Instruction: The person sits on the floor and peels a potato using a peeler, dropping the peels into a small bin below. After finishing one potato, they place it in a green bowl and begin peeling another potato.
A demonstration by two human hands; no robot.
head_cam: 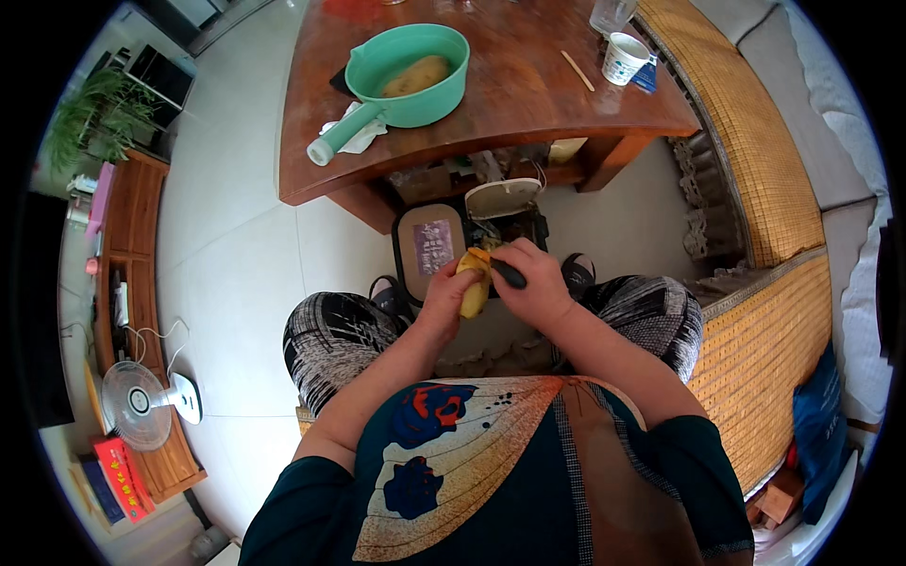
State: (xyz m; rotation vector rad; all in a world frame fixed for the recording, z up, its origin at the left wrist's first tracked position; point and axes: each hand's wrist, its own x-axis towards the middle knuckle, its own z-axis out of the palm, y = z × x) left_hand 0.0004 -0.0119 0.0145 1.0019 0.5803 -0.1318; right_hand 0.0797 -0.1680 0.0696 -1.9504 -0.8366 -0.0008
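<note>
My left hand (444,296) grips a potato (473,296) with yellowish, partly peeled flesh. Around the dark handle of a peeler (508,274) my right hand (534,279) is closed, and the peeler's orange head rests at the potato's upper end. Both hands are above a dark-rimmed bin (398,247) on the floor, whose one lid is raised. On the wooden table, a green plastic ladle (425,106) holds another potato (416,76), unpeeled where visible. White tissue (363,136) lies under the ladle's handle.
Ahead stands the wooden table (524,113), bearing a paper cup (625,59), a small wooden stick (577,71) and a clear glass (610,14). A seat with a woven mat (764,375) is at the right. A white fan (138,403) stands at the left on a wooden cabinet.
</note>
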